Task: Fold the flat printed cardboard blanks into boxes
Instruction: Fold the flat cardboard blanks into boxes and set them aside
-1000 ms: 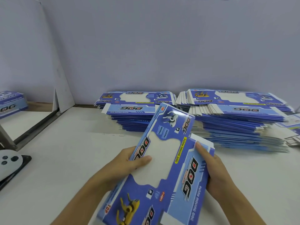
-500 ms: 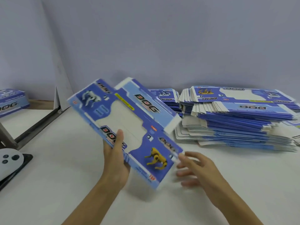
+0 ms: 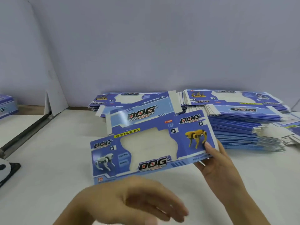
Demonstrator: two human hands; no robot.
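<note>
The right hand [image 3: 217, 161] pinches the printed box blank [image 3: 151, 143] at its right edge, mid-frame above the white table [image 3: 48, 159]. The left hand [image 3: 129, 202], lower centre, is blurred, fingers loosely spread, holding nothing. Best to steady the left end before creasing.

Right hand [image 3: 217, 166], raised on an extended forearm, thumb pinching against fingers. Left hand [image 3: 129, 203], low and motion-blurred, fingers spread and loose, holding nothing.

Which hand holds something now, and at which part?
The right hand pinches the cardboard blank at its lower right corner; the left hand holds nothing.
</note>
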